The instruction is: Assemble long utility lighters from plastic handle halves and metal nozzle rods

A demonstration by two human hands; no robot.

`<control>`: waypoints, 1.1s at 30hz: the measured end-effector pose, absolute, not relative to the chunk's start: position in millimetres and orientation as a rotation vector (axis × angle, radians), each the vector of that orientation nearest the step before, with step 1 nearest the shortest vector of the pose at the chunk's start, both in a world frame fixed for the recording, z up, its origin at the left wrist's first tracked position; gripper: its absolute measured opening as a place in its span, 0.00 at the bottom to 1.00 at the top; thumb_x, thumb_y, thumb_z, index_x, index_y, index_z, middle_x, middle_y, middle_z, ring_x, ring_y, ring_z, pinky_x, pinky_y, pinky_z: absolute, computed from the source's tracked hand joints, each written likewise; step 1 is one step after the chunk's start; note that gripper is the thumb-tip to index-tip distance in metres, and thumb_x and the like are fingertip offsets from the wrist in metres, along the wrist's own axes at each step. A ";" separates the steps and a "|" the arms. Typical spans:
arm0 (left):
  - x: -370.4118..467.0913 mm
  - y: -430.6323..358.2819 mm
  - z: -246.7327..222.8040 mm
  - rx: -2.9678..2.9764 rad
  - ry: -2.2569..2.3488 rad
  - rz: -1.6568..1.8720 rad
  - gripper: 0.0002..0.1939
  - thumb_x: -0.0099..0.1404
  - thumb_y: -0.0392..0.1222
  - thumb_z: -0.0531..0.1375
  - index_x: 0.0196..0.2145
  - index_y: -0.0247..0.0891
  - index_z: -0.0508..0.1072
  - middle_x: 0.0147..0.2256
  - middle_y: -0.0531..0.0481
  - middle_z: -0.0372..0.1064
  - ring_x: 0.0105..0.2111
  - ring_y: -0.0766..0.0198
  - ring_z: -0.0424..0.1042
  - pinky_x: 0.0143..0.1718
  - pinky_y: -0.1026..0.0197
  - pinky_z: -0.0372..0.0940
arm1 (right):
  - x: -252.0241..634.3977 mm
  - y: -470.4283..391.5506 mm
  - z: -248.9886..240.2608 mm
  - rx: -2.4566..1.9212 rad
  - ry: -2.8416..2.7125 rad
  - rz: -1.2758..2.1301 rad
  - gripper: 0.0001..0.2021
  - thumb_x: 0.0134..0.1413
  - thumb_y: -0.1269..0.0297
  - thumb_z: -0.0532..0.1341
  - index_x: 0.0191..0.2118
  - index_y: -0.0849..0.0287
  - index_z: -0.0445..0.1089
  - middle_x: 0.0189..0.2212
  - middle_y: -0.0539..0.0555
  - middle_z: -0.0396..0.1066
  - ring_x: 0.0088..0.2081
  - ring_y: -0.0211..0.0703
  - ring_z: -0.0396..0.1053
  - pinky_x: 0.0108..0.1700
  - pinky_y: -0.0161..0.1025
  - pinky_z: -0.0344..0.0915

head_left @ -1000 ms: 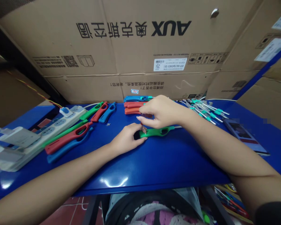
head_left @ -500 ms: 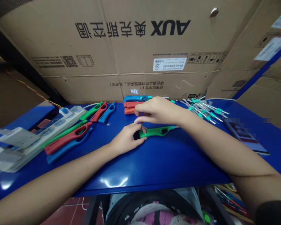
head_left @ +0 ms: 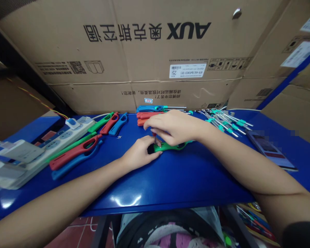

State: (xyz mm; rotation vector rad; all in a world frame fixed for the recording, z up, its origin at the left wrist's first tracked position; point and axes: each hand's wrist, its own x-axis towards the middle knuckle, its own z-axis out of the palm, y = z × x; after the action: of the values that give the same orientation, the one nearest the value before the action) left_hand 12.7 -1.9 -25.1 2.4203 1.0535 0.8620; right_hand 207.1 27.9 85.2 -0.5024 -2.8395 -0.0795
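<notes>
My left hand (head_left: 142, 151) holds the near end of a green lighter-shaped handle (head_left: 167, 147) flat on the blue table (head_left: 186, 182). Above it, my right hand (head_left: 173, 126) has its fingers bent around a small screwdriver (head_left: 155, 137), which stands upright with its tip at the handle's left end. The screwdriver's top is partly hidden by my fingers. A few small screws (head_left: 119, 137) lie to the left of my hands.
Green, red (head_left: 74, 153) and blue handles lie beside a white power strip (head_left: 59, 139) at the left. Behind my right hand are blue (head_left: 150, 108) and red lighters. Metal rods with teal parts (head_left: 226, 120) and a phone (head_left: 270, 150) lie right; a cardboard box (head_left: 144, 51) stands behind.
My right hand has shifted slightly down and turned over the screwdriver, its fingers now spread further left, covering more of the green handle. My left hand has not moved.
</notes>
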 end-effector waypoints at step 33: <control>13.2 -1.0 -26.0 2.426 1.051 0.858 0.08 0.63 0.40 0.65 0.40 0.38 0.72 0.42 0.46 0.76 0.43 0.55 0.76 0.46 0.53 0.71 | 202.2 33.7 79.5 -0.502 -2.755 0.011 0.15 0.68 0.58 0.55 0.36 0.61 0.74 0.30 0.54 0.75 0.32 0.42 0.68 0.34 0.36 0.54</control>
State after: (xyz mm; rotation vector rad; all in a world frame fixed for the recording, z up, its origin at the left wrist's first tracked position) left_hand 13.2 -1.0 -26.0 2.4261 1.0509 0.8584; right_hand 202.2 33.7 79.5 -0.5019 -2.7552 0.0111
